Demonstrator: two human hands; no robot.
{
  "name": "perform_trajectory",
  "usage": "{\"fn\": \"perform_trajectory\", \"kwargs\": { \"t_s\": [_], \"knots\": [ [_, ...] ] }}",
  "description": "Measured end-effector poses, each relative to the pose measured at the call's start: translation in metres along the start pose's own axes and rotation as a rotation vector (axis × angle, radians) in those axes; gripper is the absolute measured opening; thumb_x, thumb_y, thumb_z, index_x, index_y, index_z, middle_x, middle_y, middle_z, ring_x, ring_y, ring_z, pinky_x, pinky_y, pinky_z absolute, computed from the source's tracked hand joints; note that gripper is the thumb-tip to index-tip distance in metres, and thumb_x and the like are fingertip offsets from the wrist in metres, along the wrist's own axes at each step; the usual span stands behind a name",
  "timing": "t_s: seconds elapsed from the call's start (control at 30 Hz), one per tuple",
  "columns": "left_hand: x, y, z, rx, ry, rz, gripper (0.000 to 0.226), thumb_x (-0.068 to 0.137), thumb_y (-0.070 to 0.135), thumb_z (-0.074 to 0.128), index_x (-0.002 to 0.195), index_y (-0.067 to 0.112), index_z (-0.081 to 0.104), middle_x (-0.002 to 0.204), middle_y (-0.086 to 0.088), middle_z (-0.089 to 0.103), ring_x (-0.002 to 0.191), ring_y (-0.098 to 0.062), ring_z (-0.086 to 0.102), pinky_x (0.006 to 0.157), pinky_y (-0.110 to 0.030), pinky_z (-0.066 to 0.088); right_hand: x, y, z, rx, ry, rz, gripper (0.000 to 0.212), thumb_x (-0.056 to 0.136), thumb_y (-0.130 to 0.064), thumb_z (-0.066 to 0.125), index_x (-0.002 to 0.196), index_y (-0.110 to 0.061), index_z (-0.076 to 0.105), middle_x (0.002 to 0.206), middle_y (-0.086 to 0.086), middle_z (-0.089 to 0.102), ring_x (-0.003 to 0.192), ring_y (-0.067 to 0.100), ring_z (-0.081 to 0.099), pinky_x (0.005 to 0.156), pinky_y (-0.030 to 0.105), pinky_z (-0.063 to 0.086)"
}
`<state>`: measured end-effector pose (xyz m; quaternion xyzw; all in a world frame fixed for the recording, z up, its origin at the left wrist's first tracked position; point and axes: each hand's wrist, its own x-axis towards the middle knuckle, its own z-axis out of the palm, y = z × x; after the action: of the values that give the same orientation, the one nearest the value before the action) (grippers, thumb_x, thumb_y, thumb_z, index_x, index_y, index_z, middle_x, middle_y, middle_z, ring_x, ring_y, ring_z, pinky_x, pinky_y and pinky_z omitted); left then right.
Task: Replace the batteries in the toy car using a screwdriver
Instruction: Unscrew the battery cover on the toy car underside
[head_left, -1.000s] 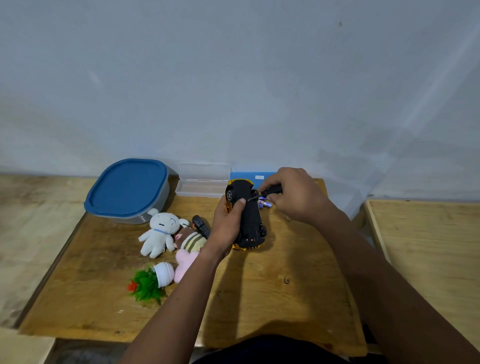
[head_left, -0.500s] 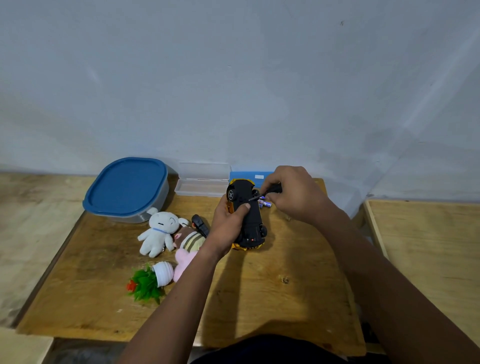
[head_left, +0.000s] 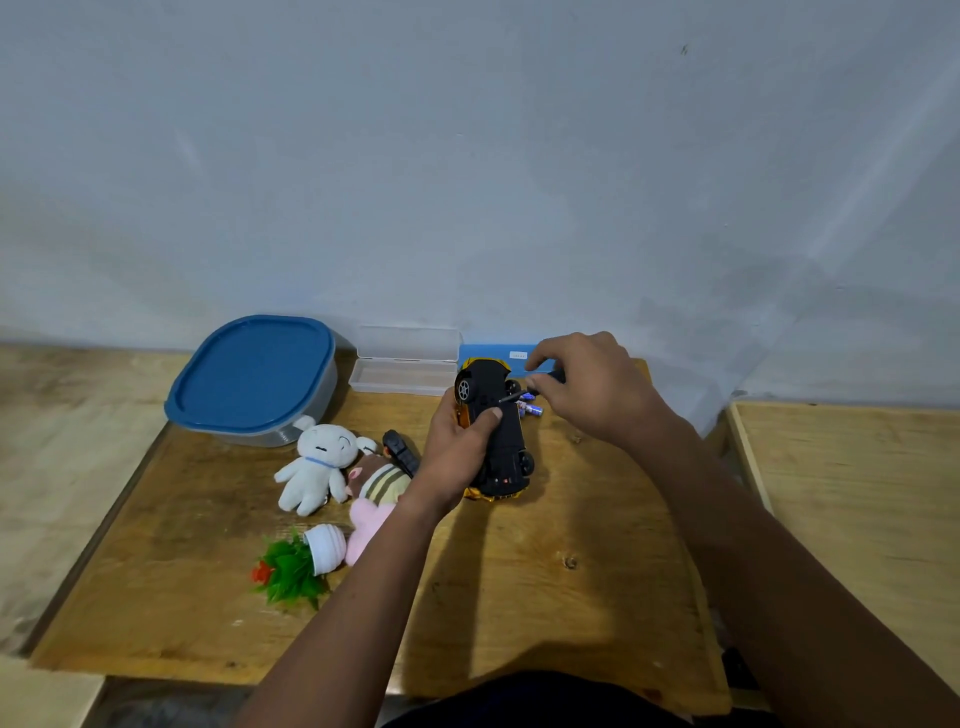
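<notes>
A yellow toy car (head_left: 498, 436) lies on its side on the wooden table (head_left: 545, 582), black underside facing right. My left hand (head_left: 460, 449) grips it around the body, thumb across the underside. My right hand (head_left: 587, 387) holds a small black-handled screwdriver (head_left: 524, 392) whose metal tip touches the underside near the front wheel. Loose batteries (head_left: 532, 410) lie on the table just right of the car, partly hidden under my right hand.
A blue-lidded grey container (head_left: 254, 379) stands at the back left, with an open clear plastic case (head_left: 405, 366) and a blue box (head_left: 493, 352) against the wall. A white plush (head_left: 317, 465), a striped pink plush (head_left: 376, 493), a black piece (head_left: 400, 451) and a toppled fake plant (head_left: 298, 564) lie left of the car.
Both hands stay on the car and the screwdriver. My right hand's fingers have shifted slightly on the handle; the car has barely moved.
</notes>
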<state>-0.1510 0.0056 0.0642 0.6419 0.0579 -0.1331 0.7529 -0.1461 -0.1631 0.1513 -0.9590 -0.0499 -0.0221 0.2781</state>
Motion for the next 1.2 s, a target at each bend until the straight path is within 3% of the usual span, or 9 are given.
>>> {"fn": "perform_trajectory", "kwargs": {
  "t_s": [0.13, 0.23, 0.37, 0.47, 0.7, 0.83, 0.93, 1.03, 1.2],
  "knots": [
    [0.000, 0.002, 0.001, -0.003, 0.001, 0.007, 0.031, 0.100, 0.005, 0.059, 0.127, 0.019, 0.055, 0.104, -0.008, 0.072, 0.083, -0.021, 0.073, 0.068, -0.034, 0.063, 0.001, -0.001, -0.002, 0.091, 0.003, -0.051, 0.030, 0.078, -0.003, 0.074, 0.101, -0.022, 0.075, 0.087, -0.003, 0.067, 0.081, 0.012, 0.062, 0.069, 0.018, 0.044],
    [0.001, 0.003, 0.002, -0.011, 0.004, 0.013, 0.028, 0.099, 0.005, 0.059, 0.120, 0.023, 0.057, 0.102, -0.007, 0.073, 0.082, -0.022, 0.073, 0.070, -0.038, 0.063, 0.002, -0.002, -0.005, 0.093, -0.003, -0.068, 0.034, 0.076, 0.002, 0.075, 0.102, -0.021, 0.076, 0.090, -0.001, 0.066, 0.085, 0.014, 0.063, 0.076, 0.025, 0.050],
    [0.001, 0.003, 0.002, -0.006, -0.004, 0.010, 0.030, 0.100, 0.006, 0.059, 0.125, 0.021, 0.056, 0.103, -0.007, 0.073, 0.083, -0.023, 0.073, 0.069, -0.039, 0.063, 0.002, -0.001, -0.004, -0.056, -0.018, -0.038, 0.027, 0.086, -0.030, 0.073, 0.112, -0.024, 0.071, 0.100, 0.002, 0.064, 0.100, 0.019, 0.057, 0.079, 0.029, 0.041],
    [0.000, 0.003, 0.002, -0.010, 0.000, 0.009, 0.031, 0.100, 0.006, 0.059, 0.127, 0.020, 0.055, 0.101, -0.005, 0.073, 0.081, -0.020, 0.074, 0.067, -0.037, 0.063, 0.002, 0.001, -0.002, -0.103, 0.016, 0.007, 0.033, 0.095, -0.046, 0.057, 0.111, -0.020, 0.071, 0.094, 0.005, 0.069, 0.094, 0.022, 0.053, 0.074, 0.029, 0.035],
    [-0.001, 0.001, 0.002, -0.007, 0.006, 0.006, 0.032, 0.099, 0.006, 0.059, 0.130, 0.015, 0.055, 0.099, -0.003, 0.073, 0.077, -0.014, 0.074, 0.064, -0.032, 0.061, 0.000, -0.001, -0.004, -0.015, -0.009, -0.070, 0.024, 0.089, -0.018, 0.067, 0.111, -0.025, 0.072, 0.089, -0.002, 0.060, 0.087, 0.016, 0.055, 0.072, 0.027, 0.037],
    [0.000, 0.002, 0.001, -0.005, 0.013, 0.001, 0.033, 0.099, 0.006, 0.059, 0.131, 0.015, 0.055, 0.102, -0.006, 0.072, 0.079, -0.016, 0.074, 0.066, -0.035, 0.062, -0.002, 0.001, -0.005, -0.185, -0.094, -0.093, 0.033, 0.089, -0.013, 0.064, 0.118, -0.028, 0.070, 0.103, -0.002, 0.056, 0.095, 0.019, 0.055, 0.074, 0.030, 0.039],
    [0.002, 0.001, 0.001, -0.009, 0.022, -0.013, 0.033, 0.099, 0.008, 0.061, 0.130, 0.019, 0.057, 0.110, -0.010, 0.072, 0.091, -0.023, 0.073, 0.077, -0.044, 0.063, -0.004, 0.008, 0.001, -0.270, -0.136, -0.064, 0.032, 0.087, -0.010, 0.061, 0.113, -0.026, 0.072, 0.095, -0.002, 0.053, 0.095, 0.024, 0.057, 0.070, 0.032, 0.043],
    [0.003, 0.002, 0.001, -0.051, 0.011, -0.046, 0.034, 0.098, 0.009, 0.060, 0.131, 0.019, 0.057, 0.112, -0.013, 0.071, 0.095, -0.029, 0.072, 0.084, -0.050, 0.061, -0.006, 0.017, 0.008, -0.162, -0.159, -0.019, 0.029, 0.085, -0.008, 0.059, 0.106, -0.023, 0.072, 0.092, -0.002, 0.056, 0.085, 0.021, 0.058, 0.058, 0.027, 0.037],
    [0.003, 0.002, 0.003, -0.132, -0.011, -0.100, 0.030, 0.098, 0.007, 0.053, 0.127, 0.016, 0.058, 0.106, -0.014, 0.071, 0.088, -0.029, 0.071, 0.075, -0.043, 0.061, -0.007, 0.020, 0.023, 0.195, 0.042, 0.112, 0.012, 0.083, -0.011, 0.063, 0.090, -0.021, 0.063, 0.078, -0.003, 0.062, 0.070, 0.013, 0.057, 0.058, 0.027, 0.043]
  ]
}}
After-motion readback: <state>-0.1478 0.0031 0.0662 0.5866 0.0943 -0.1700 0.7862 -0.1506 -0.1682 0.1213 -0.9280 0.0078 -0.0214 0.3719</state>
